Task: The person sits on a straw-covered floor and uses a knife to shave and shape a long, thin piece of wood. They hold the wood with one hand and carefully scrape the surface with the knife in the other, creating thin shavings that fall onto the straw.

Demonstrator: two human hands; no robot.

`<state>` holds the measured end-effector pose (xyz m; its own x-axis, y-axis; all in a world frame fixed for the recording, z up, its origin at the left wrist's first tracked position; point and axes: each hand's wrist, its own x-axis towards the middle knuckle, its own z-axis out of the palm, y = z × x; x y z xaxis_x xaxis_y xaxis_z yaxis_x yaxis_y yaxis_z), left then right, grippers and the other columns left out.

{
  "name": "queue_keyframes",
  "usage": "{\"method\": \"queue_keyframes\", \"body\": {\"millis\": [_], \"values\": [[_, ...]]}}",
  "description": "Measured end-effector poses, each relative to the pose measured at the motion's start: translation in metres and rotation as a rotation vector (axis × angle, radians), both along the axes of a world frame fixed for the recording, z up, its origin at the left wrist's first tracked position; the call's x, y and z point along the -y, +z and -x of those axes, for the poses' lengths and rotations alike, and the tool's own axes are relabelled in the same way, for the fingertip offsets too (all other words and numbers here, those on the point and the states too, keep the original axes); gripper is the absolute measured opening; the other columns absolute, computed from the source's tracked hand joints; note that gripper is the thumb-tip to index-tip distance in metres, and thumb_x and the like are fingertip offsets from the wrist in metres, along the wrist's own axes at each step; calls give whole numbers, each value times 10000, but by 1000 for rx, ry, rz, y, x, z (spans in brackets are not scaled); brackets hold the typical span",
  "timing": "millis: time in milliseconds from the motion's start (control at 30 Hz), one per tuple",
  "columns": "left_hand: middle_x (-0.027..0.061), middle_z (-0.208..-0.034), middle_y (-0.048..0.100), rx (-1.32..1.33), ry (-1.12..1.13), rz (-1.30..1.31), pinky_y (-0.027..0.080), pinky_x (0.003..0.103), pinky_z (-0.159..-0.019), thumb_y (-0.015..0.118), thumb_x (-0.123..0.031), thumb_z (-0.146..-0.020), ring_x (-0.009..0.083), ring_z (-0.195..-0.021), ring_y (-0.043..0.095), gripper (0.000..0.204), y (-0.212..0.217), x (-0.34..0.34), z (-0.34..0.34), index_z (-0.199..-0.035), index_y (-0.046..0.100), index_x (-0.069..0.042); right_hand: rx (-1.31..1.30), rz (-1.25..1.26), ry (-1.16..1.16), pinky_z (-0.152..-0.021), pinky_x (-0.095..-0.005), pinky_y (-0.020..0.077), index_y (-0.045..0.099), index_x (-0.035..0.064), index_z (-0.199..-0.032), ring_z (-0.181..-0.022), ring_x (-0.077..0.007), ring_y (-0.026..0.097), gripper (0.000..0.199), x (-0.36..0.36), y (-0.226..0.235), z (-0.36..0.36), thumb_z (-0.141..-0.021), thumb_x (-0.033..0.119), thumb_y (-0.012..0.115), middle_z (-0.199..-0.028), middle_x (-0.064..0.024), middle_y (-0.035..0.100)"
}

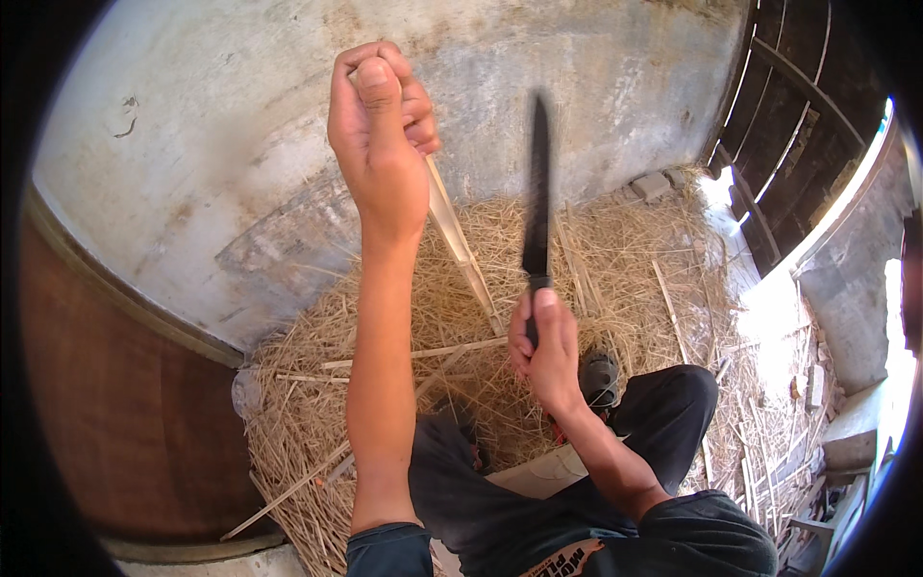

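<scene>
High in front of the wall, my left hand (386,144) is closed round the upper end of a pale split bamboo strip (450,223). From the fist the strip slants down to the right, its lower end close to my right hand (552,354). That hand grips the handle of a long dark knife (538,188), whose blade points up and is slightly blurred. A gap separates the blade from the strip. The fingers of my left hand hide the strip's top end.
Straw-like shavings (625,260) and loose strips (413,354) cover the floor around my legs. A stained wall (481,87) rises ahead, with a brown panel (125,385) at left. Dark wooden slats (793,106) and a brick (652,187) are at the far right.
</scene>
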<state>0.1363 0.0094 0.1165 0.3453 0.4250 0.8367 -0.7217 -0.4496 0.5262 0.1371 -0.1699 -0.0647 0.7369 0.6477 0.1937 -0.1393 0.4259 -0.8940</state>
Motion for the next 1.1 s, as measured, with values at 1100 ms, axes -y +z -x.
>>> {"method": "queue_keyframes", "body": {"millis": [1100], "values": [[-50, -737, 364, 11, 85, 44, 263, 217, -523, 472, -474, -1135, 46, -588, 290, 352, -6, -5, 5, -1096, 524, -128, 269, 506, 100, -608, -424, 454, 582, -28, -1037, -617, -235, 570, 445, -40, -20, -19, -1146, 376, 429, -689, -130, 559]]}}
